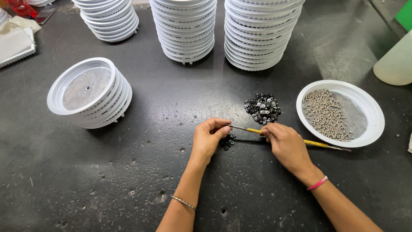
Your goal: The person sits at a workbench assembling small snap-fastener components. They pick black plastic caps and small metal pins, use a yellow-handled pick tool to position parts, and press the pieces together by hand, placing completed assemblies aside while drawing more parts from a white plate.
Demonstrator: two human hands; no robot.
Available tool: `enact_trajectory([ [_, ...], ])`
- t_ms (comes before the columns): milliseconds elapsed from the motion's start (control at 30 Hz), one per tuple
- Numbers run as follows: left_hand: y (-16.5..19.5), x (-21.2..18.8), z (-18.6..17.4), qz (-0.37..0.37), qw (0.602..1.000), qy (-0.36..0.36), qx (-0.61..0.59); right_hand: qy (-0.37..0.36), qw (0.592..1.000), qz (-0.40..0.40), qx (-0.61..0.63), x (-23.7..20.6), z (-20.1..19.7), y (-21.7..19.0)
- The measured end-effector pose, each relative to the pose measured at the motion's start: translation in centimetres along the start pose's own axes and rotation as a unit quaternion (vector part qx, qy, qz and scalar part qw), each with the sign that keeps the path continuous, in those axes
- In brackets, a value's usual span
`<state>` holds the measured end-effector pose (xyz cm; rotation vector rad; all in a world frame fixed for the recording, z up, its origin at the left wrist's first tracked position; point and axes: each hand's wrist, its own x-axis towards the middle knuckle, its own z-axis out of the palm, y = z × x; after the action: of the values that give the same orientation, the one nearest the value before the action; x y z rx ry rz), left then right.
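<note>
Closest in, the left hand (pixel 207 138) pinches the metal tip of a thin yellow-handled tool (pixel 283 135), with the right hand (pixel 286 144) curled round its shaft. A few black clips (pixel 228 142) lie under the tip on the dark surface (pixel 128 189). Further back are a pile of black clips (pixel 262 108), a dish of screws (pixel 341 112), a short stack of white lids (pixel 91 93), and tall stacks (pixel 185 28) behind.

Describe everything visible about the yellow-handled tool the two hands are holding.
The tool is a long, thin rod with a yellow middle section and bare metal showing at both ends. It lies almost level, just above the dark table, sloping slightly down to the right. The left hand pinches its left metal tip; the right hand grips it near the middle. Its far end reaches the rim of the white dish of screws. A few small black parts lie under the left tip.
</note>
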<state>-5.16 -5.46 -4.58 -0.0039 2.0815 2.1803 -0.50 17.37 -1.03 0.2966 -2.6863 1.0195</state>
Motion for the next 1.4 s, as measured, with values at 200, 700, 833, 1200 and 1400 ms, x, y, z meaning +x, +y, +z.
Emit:
enact_trajectory([
  [200,0.1,-0.1,-0.1,0.001,0.999,0.003,-0.038,0.016,0.999,0.032,-0.013,-0.5,0.3,-0.2],
  [700,0.6,-2.1,3.0,0.030,0.992,-0.121,-0.026,0.008,0.985,-0.095,0.142,-0.8,0.0,-2.0],
  [833,1.5,-2.2,2.9,0.026,0.997,-0.068,0.028,0.048,0.992,-0.033,0.116,-0.6,-0.3,-1.1],
  [1200,3.9,-1.1,-2.8,0.102,0.967,0.156,0.175,0.120,0.988,0.040,0.087,0.2,-1.2,0.7],
  [1400,4.7,-1.8,-3.7,0.041,0.943,0.120,0.307,0.110,0.991,0.021,0.073,0.1,-1.3,0.3],
])
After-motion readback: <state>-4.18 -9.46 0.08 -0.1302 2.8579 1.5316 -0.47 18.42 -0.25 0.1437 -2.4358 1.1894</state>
